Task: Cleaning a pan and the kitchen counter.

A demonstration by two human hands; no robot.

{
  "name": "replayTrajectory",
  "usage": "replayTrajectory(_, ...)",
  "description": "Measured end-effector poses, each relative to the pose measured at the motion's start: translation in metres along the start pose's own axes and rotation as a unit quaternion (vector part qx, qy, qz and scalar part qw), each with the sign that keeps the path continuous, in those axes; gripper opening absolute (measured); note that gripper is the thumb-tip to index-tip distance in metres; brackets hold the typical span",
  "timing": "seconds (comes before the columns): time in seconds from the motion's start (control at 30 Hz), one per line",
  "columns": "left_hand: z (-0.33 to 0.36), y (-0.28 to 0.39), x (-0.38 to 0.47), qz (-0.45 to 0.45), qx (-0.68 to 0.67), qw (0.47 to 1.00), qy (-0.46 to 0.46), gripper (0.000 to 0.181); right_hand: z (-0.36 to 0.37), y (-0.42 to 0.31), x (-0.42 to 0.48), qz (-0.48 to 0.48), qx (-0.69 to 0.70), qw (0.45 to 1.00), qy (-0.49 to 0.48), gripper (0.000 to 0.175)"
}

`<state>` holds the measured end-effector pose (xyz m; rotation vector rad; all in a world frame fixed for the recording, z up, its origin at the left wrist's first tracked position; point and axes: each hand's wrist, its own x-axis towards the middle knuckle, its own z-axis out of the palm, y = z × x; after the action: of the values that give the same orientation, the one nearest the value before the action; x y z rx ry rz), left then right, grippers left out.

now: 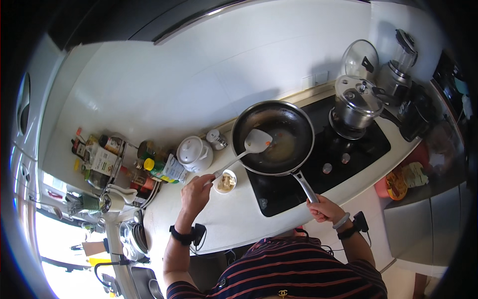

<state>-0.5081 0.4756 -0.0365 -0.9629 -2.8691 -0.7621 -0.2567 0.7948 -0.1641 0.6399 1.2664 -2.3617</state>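
Observation:
My left hand [196,194] grips the handle of a spatula with a pale, broad head [257,141]. The head is inside a dark wok [246,119], and a small orange scrap of food [268,143] shows on its edge. A shallow pool of yellowish liquid [283,147] covers part of the wok's bottom. My right hand [325,209] is closed around the wok's metal handle [308,188]. The wok is over the left part of a black glass cooktop [261,194]. Just beyond my left hand, a small white bowl [224,191] holds pale food pieces.
A lidded pressure cooker [354,104] stands on the cooktop's right side. Behind it are a glass lid [360,56] and a blender [403,63]. Left of the wok are a white lidded pot [193,151] and several bottles [149,164]. A sink [143,276] lies lower left.

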Motion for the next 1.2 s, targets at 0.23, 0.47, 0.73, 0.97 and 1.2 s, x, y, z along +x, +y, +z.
replayTrajectory(0.23,-0.020,0.044,0.051,0.043,0.184,0.976,-0.112,0.021,-0.011,0.008,0.004,-0.030,0.037,0.997,-0.064,0.015)
replayTrajectory(0.47,-0.036,0.067,0.065,0.054,0.233,0.958,-0.157,0.019,-0.017,0.012,0.019,-0.039,0.206,0.953,-0.218,0.017)
replayTrajectory(0.73,-0.021,0.051,0.052,0.074,0.223,0.970,-0.063,0.022,0.019,-0.023,0.003,-0.017,0.146,0.976,-0.161,0.012)
replayTrajectory(0.97,-0.003,0.040,0.049,0.129,0.282,0.950,0.027,0.042,0.036,-0.019,0.009,-0.019,0.058,0.996,-0.072,0.016)
replayTrajectory(1.2,0.018,0.025,0.055,0.201,0.317,0.924,0.077,0.037,0.041,-0.013,0.011,-0.026,0.050,0.997,-0.043,0.015)
